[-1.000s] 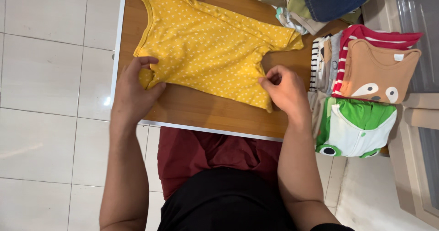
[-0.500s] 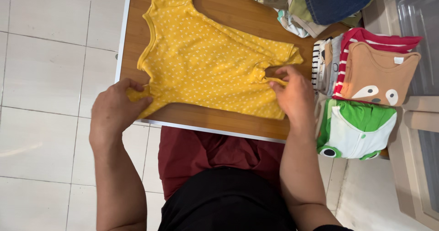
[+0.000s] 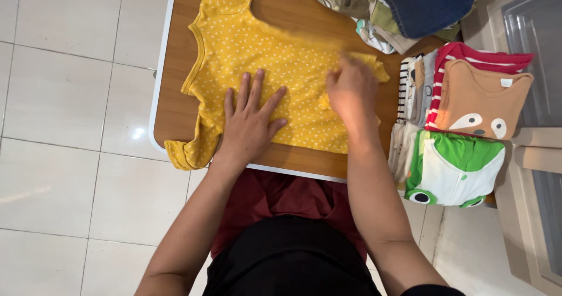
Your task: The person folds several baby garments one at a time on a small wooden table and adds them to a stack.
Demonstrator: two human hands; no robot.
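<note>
Left hand (image 3: 249, 123) lies flat, fingers spread wide, on the yellow patterned shirt (image 3: 257, 56) spread across the wooden table (image 3: 175, 105); one sleeve hangs off the near edge. Right hand (image 3: 351, 94) rests on the shirt's other side – blurred, so its fingers can't be read; folded children's clothes (image 3: 462, 126) sit stacked just beside it.

The yellow top (image 3: 257, 56) is soft matt cloth with tiny white specks, the table (image 3: 175, 105) looks like smooth wood-grain laminate, and the floor tiles (image 3: 64, 173) are glossy.
</note>
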